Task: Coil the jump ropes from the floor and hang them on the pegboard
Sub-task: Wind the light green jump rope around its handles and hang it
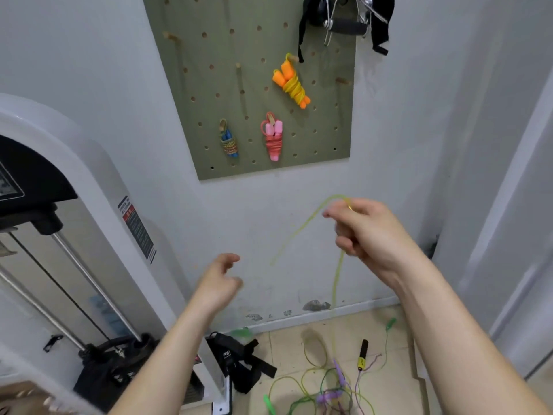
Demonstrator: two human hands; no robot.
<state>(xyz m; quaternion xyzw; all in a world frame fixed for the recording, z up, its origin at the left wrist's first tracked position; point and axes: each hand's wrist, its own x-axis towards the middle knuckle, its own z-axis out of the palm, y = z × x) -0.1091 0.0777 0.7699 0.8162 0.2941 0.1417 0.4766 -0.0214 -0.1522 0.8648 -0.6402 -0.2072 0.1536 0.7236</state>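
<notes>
My right hand (363, 232) is raised in front of the wall and pinches a thin yellow-green jump rope (336, 277). The rope loops over my fingers; one strand hangs down to the floor, the other swings out to the left, blurred. My left hand (220, 283) is lower and to the left, fingers loosely curled, holding nothing and apart from the rope. On the green pegboard (209, 85) hang three coiled ropes: orange-handled (291, 82), pink (273, 136) and blue (229, 139). Several tangled ropes (326, 387) in green, purple and yellow lie on the floor tiles.
A white exercise machine (89, 181) with steel rods stands at the left. Black straps (239, 360) lie at its base. A black and yellow handle (362, 354) lies on the tiles. A black handle attachment (344, 16) hangs at the pegboard's top right. Several pegs carry nothing.
</notes>
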